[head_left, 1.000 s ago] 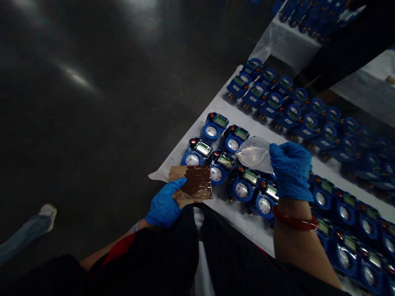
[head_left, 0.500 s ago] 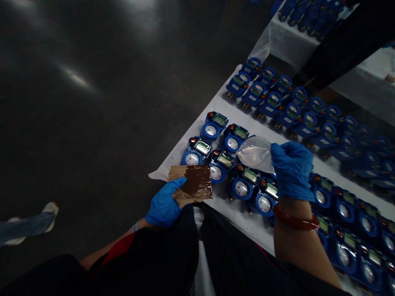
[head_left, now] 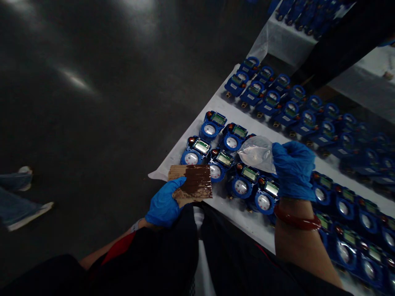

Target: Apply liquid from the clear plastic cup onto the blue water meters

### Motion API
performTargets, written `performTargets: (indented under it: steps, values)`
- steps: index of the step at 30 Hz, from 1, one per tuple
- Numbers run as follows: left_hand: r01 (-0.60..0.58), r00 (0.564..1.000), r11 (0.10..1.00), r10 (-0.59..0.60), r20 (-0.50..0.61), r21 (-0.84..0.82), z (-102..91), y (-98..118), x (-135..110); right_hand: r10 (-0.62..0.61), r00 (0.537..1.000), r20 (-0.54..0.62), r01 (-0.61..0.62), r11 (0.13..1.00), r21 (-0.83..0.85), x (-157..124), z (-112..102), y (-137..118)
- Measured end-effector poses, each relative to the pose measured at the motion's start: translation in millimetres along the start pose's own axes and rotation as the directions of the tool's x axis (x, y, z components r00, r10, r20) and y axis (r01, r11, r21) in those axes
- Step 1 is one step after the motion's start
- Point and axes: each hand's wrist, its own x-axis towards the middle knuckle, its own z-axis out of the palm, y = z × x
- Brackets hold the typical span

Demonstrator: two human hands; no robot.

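Gloved in blue, my left hand (head_left: pixel 165 203) grips a piece of cardboard (head_left: pixel 196 183) smeared with wet, dark brown matter, thumb on top. It hovers at the table's near left end, partly covering the closest meters. My right hand (head_left: pixel 293 170), also in a blue glove, is closed around the gathered end of a clear plastic bag (head_left: pixel 257 154) that holds a clear substance and points left. Under the bag are blue water meters (head_left: pixel 240 187) with round white dials and small green boards with displays. Whether the bag's tip touches a meter, I cannot tell.
More blue meters (head_left: pixel 273 100) stand in rows along the far side of the white-covered table (head_left: pixel 222 102). Another covered table (head_left: pixel 286 45) with meters lies beyond. At lower left, a person's legs (head_left: pixel 21 201) show on the dark floor.
My right hand and the bag have shifted very slightly right over the meters. The other person's feet have taken a step at the left. My left hand holds the cardboard as before.
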Motion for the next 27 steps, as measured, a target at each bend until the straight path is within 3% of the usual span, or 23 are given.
performTargets:
  steps: [15,27]
  values:
    - [-0.016,0.999,0.999,0.017,-0.035,0.031,0.9,-6.1,0.3,0.0,1.0,0.002,0.0,1.0,-0.019,-2.4,-4.9,-3.1]
    - [-0.006,0.998,0.996,0.001,0.062,0.092,-3.1,-7.1,4.6,0.038,0.999,-0.038,-0.039,0.999,-0.02,2.2,0.3,-2.5]
